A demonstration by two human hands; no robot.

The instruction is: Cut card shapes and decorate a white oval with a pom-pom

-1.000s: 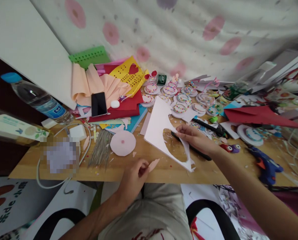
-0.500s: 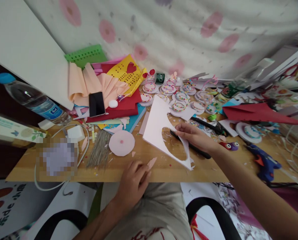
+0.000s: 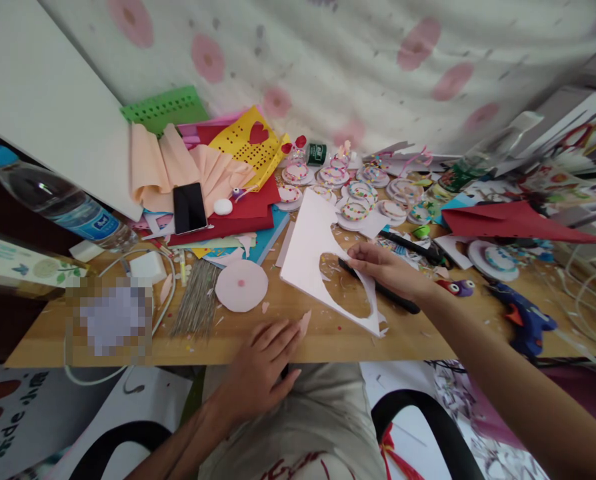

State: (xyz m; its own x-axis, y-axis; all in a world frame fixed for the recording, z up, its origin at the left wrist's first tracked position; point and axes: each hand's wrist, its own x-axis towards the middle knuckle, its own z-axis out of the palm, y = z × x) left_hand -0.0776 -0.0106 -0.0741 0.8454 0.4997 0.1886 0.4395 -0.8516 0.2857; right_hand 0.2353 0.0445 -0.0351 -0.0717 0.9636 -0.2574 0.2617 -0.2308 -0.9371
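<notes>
My right hand (image 3: 384, 269) pinches the inner edge of a pale pink foam sheet (image 3: 309, 251) that has a large oval hole cut out of it; the sheet lies tilted on the wooden table (image 3: 298, 337). A black craft knife (image 3: 398, 301) lies under my right wrist. My left hand (image 3: 262, 363) rests flat at the table's near edge, fingers spread, touching a small pink foam scrap (image 3: 305, 323). A pink foam disc (image 3: 241, 285) lies just beyond my left hand.
A black phone (image 3: 189, 207) lies on stacked coloured foam sheets (image 3: 238, 167). Several decorated round pieces (image 3: 358, 200) crowd the back. A water bottle (image 3: 53, 200) lies left, a blue glue gun (image 3: 523, 320) right, a red paper (image 3: 513, 223) far right, wire bundle (image 3: 198, 300).
My left hand let the small pink scrap down onto the table edge and flattened out over it. My right hand stayed on the cut foam sheet.
</notes>
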